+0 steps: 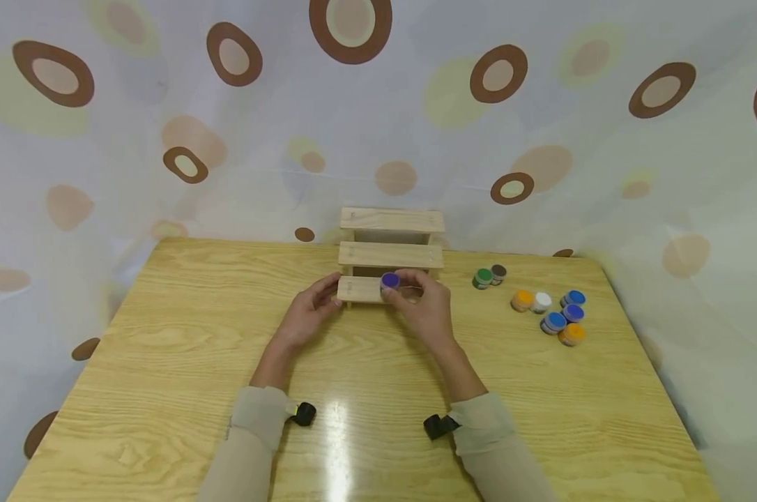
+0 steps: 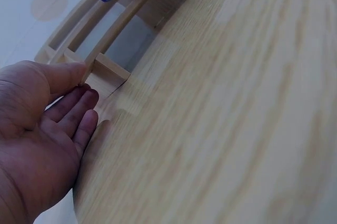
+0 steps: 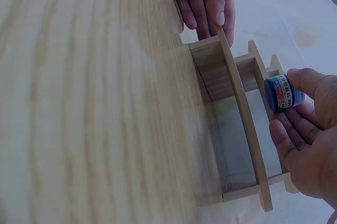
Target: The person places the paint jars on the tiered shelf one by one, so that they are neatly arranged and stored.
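Observation:
A small wooden three-step shelf (image 1: 391,255) stands at the table's back edge. My left hand (image 1: 303,314) holds the left end of its lowest step; in the left wrist view the thumb (image 2: 66,76) lies against the board's end, with the fingers below. My right hand (image 1: 427,307) pinches a small paint jar with a purple lid (image 1: 390,280) between thumb and fingers, over the right part of that step. In the right wrist view the labelled jar (image 3: 284,93) appears above the step boards; whether it touches one, I cannot tell.
On the right of the wooden table (image 1: 196,335) stand several more paint jars: a green one (image 1: 482,279) by a brown one (image 1: 498,273), an orange one (image 1: 523,300) by a white one (image 1: 541,302), and a blue, purple and orange cluster (image 1: 573,314). A patterned cloth (image 1: 259,125) hangs behind.

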`<state>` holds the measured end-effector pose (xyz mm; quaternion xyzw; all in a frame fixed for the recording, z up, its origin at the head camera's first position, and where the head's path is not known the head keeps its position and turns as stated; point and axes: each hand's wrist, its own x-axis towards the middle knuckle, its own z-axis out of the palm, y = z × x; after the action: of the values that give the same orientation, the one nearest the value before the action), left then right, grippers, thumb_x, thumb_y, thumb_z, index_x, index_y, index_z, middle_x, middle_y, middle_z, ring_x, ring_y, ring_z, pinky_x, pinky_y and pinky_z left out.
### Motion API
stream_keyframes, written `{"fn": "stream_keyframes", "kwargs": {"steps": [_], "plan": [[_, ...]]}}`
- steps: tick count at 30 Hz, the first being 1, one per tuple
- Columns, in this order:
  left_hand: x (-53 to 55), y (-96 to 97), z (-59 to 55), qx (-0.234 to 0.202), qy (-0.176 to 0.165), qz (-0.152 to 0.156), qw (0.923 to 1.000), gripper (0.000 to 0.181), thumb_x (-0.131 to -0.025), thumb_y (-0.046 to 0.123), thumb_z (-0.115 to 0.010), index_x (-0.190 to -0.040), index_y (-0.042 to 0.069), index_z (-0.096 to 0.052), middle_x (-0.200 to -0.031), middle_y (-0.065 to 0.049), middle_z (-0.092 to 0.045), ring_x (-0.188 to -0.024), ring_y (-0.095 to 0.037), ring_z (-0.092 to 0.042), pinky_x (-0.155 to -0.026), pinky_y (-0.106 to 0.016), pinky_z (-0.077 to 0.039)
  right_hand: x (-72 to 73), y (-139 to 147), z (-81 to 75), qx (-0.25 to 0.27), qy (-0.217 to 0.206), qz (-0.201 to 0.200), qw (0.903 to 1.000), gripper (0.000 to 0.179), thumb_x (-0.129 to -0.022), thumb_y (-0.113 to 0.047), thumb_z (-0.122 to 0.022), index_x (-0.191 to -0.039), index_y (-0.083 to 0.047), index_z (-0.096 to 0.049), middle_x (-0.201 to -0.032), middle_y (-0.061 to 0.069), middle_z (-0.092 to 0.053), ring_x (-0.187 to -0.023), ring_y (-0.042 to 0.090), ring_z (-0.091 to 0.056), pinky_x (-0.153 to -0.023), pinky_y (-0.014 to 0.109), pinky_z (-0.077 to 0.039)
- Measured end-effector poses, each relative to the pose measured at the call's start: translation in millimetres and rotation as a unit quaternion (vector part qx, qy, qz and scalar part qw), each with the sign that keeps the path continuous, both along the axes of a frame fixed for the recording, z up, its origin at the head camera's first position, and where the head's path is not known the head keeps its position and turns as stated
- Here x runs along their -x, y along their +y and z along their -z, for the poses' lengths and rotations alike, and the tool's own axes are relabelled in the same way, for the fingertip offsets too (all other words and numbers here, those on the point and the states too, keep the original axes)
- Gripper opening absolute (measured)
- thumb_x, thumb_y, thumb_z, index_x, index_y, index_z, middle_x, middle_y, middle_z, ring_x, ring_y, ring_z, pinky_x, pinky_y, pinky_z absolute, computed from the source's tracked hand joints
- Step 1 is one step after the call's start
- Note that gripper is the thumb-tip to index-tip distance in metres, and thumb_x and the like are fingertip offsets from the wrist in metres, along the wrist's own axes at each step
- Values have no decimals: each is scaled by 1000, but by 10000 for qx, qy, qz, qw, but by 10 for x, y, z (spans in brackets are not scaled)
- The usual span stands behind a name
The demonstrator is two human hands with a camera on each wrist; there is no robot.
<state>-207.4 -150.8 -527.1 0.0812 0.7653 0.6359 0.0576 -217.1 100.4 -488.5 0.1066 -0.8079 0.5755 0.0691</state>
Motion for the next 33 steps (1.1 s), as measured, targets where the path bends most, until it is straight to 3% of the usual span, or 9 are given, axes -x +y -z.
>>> {"fn": "stream_keyframes", "kwargs": {"steps": [5,14,19,33], "plan": [[-17,-10,-5,-5,-57,-83,9999,57,-108,6,-59,-162,4,-40,-162,-16,-47,-152,-28,-43,-125,-46,-37,23,-67,-14,55,-14,-102,9999,37,-92,-15,-86,-124,-1,-72,-117,14,-74,-106,31,-72,-87,28,-63],[-12,-5,41,20,-63,-61,10000,57,-108,6,-60,-162,5,-41,-162,-16,-48,-151,-27,-44,-124,-43,-39,79,-182,-20,99,97,-144,9998,36,-93,-19,-85,-122,-2,-72,-116,12,-75,-107,30,-72,-95,37,-63],[-3,-3,45,-62,-52,-64,9999,57,-108,7,-60,-162,6,-41,-162,-15,-47,-151,-27,-44,-125,-44,-38,164,-243,-67,135,196,-197,9995,35,-93,-21,-85,-121,-4,-73,-114,10,-75,-107,24,-72,-95,37,-62],[-9,-8,-19,-76,-52,-59,9999,57,-108,8,-60,-162,7,-41,-161,-14,-49,-151,-26,-44,-125,-44,-37,451,-313,-286,22,332,-82,9994,36,-94,-19,-84,-124,-1,-73,-114,13,-75,-101,26,-75,-89,32,-63]]}}
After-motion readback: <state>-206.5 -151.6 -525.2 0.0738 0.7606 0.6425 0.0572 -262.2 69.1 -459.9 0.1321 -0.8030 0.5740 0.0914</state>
